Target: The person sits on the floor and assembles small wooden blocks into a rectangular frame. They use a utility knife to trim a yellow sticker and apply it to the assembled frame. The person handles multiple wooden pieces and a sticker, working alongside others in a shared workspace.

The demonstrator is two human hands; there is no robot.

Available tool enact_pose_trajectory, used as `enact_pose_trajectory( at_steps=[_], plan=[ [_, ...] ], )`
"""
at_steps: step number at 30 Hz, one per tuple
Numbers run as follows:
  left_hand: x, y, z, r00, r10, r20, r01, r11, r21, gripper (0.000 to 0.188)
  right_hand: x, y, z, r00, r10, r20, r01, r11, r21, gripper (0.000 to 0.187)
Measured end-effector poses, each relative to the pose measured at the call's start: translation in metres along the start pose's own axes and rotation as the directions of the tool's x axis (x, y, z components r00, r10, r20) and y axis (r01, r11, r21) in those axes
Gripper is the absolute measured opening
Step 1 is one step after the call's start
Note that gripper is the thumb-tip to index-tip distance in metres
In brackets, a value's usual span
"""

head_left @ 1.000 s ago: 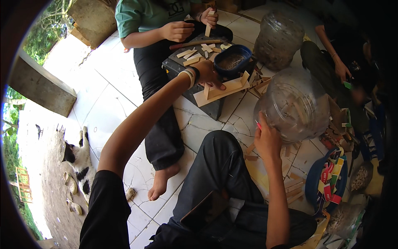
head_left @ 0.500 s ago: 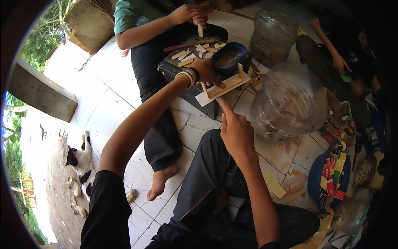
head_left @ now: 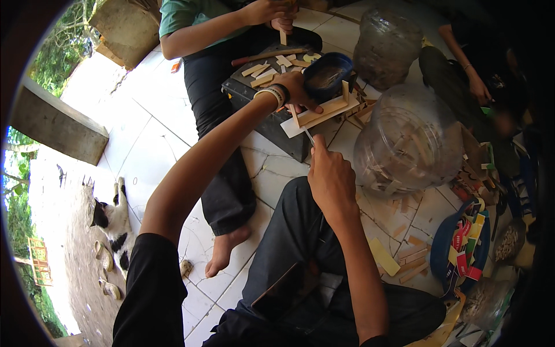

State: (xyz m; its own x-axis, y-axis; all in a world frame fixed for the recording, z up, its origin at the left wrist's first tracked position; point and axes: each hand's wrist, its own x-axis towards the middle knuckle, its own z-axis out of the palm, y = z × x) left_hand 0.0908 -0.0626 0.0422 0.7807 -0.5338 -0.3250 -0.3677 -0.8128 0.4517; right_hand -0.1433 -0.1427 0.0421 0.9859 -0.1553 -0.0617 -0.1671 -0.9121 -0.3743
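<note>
My left hand (head_left: 293, 92), with bands at its wrist, grips a small wooden piece (head_left: 334, 109) over the edge of a dark box-like stand. The piece is a long pale strip with a short upright near each end. A flat white strip (head_left: 292, 128) lies along its underside. My right hand (head_left: 331, 179) is closed round a thin, light-coloured tool like a narrow blade (head_left: 309, 136); its handle is hidden in the fist. The tool's tip reaches the near edge of the piece, close to the left upright. I cannot tell whether they touch.
Loose wood strips (head_left: 263, 73) and a blue bowl (head_left: 328, 75) sit on the dark stand (head_left: 272, 124). Another person's hands (head_left: 283, 17) hold a wood strip opposite. Large clear plastic containers (head_left: 404, 144), a blue basin (head_left: 439, 248) and a third person are at right. A cat (head_left: 115, 231) lies at left.
My right hand has drawn back slightly toward me, its index finger now curled and more of the tool showing. The left hand and wooden piece have shifted slightly up and right in view.
</note>
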Motion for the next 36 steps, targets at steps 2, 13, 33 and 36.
enact_pose_trajectory(
  at_steps=[2,13,33,36],
  plan=[
    [0.005,-0.002,0.001,1.0,-0.012,0.003,0.012,1.0,0.004,0.056,0.001,-0.002,-0.001,1.0,0.002,0.017,-0.002,1.0,-0.001,0.027],
    [0.005,0.002,-0.001,0.997,-0.059,0.048,0.061,0.998,-0.026,0.06,0.004,-0.005,-0.001,1.0,-0.017,0.004,0.017,0.999,-0.04,0.032],
    [0.008,0.004,0.0,0.999,-0.004,0.045,0.0,0.997,0.075,0.054,0.022,-0.011,-0.021,0.993,-0.115,-0.014,0.113,0.988,-0.109,0.025],
    [0.011,0.0,0.003,1.0,-0.01,0.029,0.009,0.999,0.052,0.056,0.013,0.004,-0.022,0.985,-0.171,0.028,0.172,0.954,-0.244,0.027]
  ],
)
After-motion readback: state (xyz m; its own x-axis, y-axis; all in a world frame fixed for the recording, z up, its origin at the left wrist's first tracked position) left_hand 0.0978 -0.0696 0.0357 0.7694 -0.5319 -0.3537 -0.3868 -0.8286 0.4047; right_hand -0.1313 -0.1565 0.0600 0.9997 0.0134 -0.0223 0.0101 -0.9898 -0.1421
